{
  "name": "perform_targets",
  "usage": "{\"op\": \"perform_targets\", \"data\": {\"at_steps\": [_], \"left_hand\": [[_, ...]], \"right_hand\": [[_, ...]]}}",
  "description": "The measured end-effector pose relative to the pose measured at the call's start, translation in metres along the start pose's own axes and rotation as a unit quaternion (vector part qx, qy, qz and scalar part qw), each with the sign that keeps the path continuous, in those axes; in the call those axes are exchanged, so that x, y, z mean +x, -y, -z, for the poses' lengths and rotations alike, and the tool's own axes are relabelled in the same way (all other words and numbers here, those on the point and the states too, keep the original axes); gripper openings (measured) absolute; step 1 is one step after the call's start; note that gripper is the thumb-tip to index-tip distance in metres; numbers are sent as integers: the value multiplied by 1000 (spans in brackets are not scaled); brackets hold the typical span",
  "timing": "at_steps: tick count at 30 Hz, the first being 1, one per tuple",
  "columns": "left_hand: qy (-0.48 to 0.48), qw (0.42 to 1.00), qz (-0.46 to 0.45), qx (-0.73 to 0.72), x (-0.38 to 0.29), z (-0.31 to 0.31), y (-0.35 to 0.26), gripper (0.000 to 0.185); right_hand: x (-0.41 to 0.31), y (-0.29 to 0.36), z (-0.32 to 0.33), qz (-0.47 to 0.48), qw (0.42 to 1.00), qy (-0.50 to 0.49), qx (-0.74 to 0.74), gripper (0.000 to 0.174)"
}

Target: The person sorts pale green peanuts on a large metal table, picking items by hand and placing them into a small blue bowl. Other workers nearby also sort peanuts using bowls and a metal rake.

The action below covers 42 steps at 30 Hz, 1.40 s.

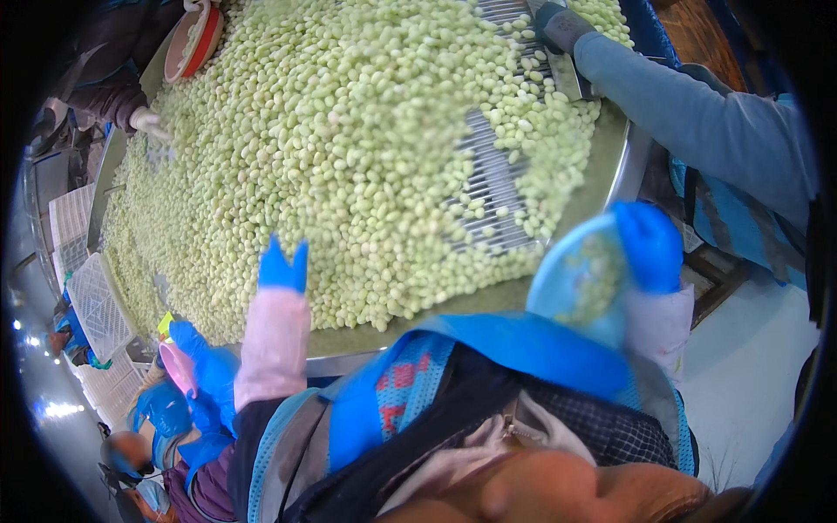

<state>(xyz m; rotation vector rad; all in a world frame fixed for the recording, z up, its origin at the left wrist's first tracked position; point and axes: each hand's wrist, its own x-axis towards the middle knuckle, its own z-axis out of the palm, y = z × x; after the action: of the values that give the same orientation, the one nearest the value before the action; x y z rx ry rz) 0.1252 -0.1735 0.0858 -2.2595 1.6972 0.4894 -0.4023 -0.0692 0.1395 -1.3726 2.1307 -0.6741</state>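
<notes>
A thick layer of pale green, oval fruit or beans (pixel 366 163) covers a large metal sorting table. My left hand (pixel 283 265), in a blue glove, rests at the layer's near part with two fingers spread; whether anything is under it is hidden. At the right near edge, my right hand (pixel 649 247), also blue-gloved, grips the rim of a light blue plastic bowl (pixel 546 281). The bowl is tilted, and some green pieces (pixel 596 278) lie blurred inside it.
A co-worker's gloved hand (pixel 565 29) holds a metal piece over the slatted grate (pixel 490 176). Another co-worker's hand (pixel 149 123) touches the layer at left, near a red-and-white bowl (pixel 208 42). White perforated crates (pixel 98 297) and a pink bowl (pixel 178 366) are at left.
</notes>
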Motion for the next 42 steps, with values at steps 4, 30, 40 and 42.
{"op": "perform_targets", "data": {"at_steps": [4,30,40,42], "left_hand": [[249,960,123,34,-78,-75,66,99],[-79,822,20,-564,56,-4,-22,57],[204,576,393,-687,-25,-120,-2,73],[213,587,297,-722,-9,-101,-67,71]], "right_hand": [[0,-4,-3,-36,999,20,20,30],[-1,3,-5,-4,999,9,-38,18],[6,2,-3,19,997,28,-66,18],[1,3,-2,7,997,29,-69,18]]}}
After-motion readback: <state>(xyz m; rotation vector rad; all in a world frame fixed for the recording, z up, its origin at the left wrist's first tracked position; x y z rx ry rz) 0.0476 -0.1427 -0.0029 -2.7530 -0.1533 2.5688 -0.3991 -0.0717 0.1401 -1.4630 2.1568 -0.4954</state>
